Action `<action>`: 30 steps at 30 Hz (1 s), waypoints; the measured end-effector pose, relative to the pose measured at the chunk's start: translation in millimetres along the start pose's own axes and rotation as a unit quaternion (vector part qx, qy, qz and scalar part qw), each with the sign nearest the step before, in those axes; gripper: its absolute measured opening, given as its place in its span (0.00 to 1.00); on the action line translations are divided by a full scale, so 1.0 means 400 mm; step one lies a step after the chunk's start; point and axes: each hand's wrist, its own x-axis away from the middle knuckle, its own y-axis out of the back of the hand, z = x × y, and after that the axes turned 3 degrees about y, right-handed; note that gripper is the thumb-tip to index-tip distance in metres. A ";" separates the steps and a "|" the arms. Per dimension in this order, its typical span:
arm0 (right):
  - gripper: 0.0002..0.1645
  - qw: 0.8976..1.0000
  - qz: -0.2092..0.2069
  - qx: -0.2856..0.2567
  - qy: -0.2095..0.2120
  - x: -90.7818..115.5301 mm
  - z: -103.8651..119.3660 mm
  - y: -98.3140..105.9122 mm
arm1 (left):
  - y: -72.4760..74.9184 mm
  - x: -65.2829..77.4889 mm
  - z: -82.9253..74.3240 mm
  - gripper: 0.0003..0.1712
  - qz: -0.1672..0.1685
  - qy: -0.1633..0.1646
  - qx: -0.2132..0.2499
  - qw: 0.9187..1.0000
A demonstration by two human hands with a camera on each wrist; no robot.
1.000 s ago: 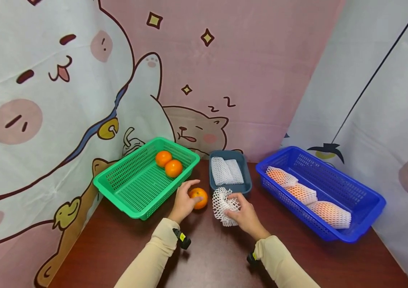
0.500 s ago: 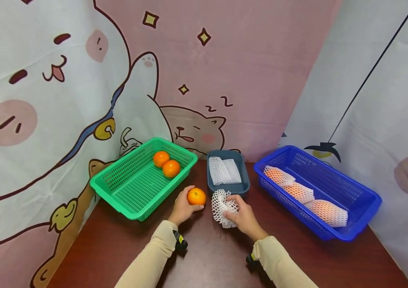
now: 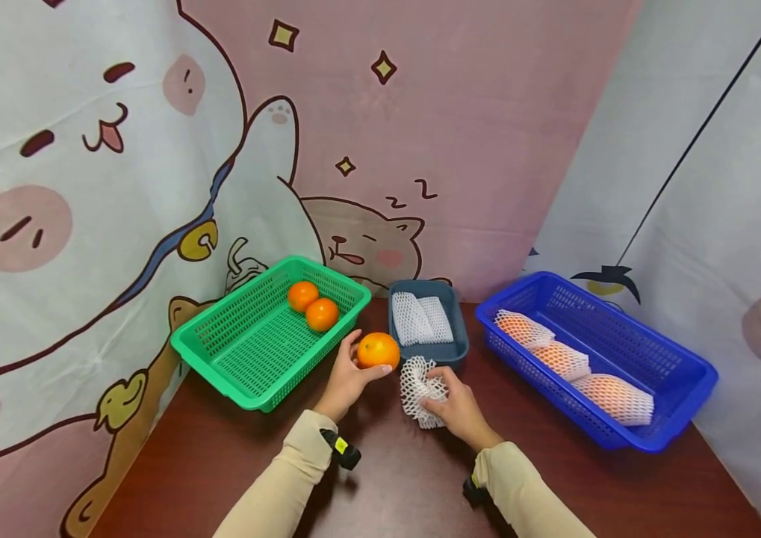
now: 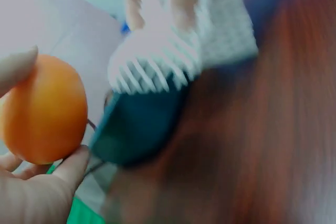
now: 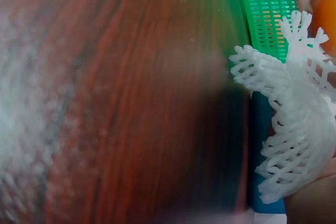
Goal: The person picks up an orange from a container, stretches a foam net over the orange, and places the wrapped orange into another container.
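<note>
My left hand [image 3: 345, 379] grips an orange [image 3: 379, 351], thumb on the near side and fingers behind; in the left wrist view the orange [image 4: 47, 109] sits between thumb and fingers. My right hand [image 3: 459, 407] holds a white foam net sleeve [image 3: 418, 392], whose mesh end is spread wide. Seen from the right wrist, the foam net [image 5: 302, 124] flares toward the orange [image 5: 326, 22], with a gap between them in the head view. Both hands are over the table, in front of a small dark blue-grey tray [image 3: 462, 329].
Two flat foam nets [image 3: 423, 317] lie in the small tray. At left, a green basket [image 3: 239, 359] contains two oranges [image 3: 322, 314]. A blue basket [image 3: 682, 381] at right has three net-wrapped oranges [image 3: 615, 398]. A printed cloth [image 3: 474, 149] hangs behind the brown table [image 3: 393, 478].
My left hand has closed round the orange, lifted it from the table and brought it toward the foam net. My right hand still holds the net in nearly the same spot.
</note>
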 end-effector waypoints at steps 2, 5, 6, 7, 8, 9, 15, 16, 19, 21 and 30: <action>0.28 1.000 -0.001 0.001 0.002 0.001 -0.003 0.000 | -0.015 0.003 -0.021 0.52 0.013 0.006 0.052 0.999; 0.28 1.000 -0.001 0.002 0.009 0.002 -0.007 -0.004 | -0.037 0.013 -0.048 0.46 0.037 0.008 0.128 0.991; 0.28 1.000 -0.001 0.003 0.011 0.002 -0.009 -0.006 | -0.045 0.016 -0.055 0.43 0.048 0.007 0.150 0.987; 0.28 1.000 0.000 0.003 0.012 0.003 -0.009 -0.007 | -0.052 0.020 -0.060 0.41 0.058 0.006 0.168 0.984; 0.28 1.000 0.000 0.001 0.015 0.002 -0.010 -0.009 | -0.058 0.024 -0.065 0.38 0.068 0.003 0.180 0.981; 0.28 1.000 0.001 0.000 0.017 0.002 -0.009 -0.010 | -0.064 0.028 -0.067 0.36 0.077 0.002 0.187 0.979; 0.32 0.999 0.001 -0.008 0.032 -0.001 -0.001 -0.015 | -0.082 0.041 -0.051 0.30 0.134 0.014 0.153 0.979; 0.33 0.999 -0.002 -0.008 0.037 -0.002 0.001 -0.016 | -0.082 0.042 -0.045 0.30 0.144 0.023 0.146 0.978; 0.35 0.998 -0.020 -0.008 0.059 -0.006 0.005 -0.017 | -0.083 0.043 -0.027 0.33 0.175 0.054 0.138 0.973; 0.35 0.997 -0.031 -0.006 0.074 -0.008 0.006 -0.018 | -0.082 0.043 -0.015 0.33 0.188 0.083 0.137 0.969; 0.41 0.996 -0.026 0.013 0.088 -0.009 0.011 -0.009 | -0.069 0.049 0.013 0.30 0.216 0.123 0.161 0.955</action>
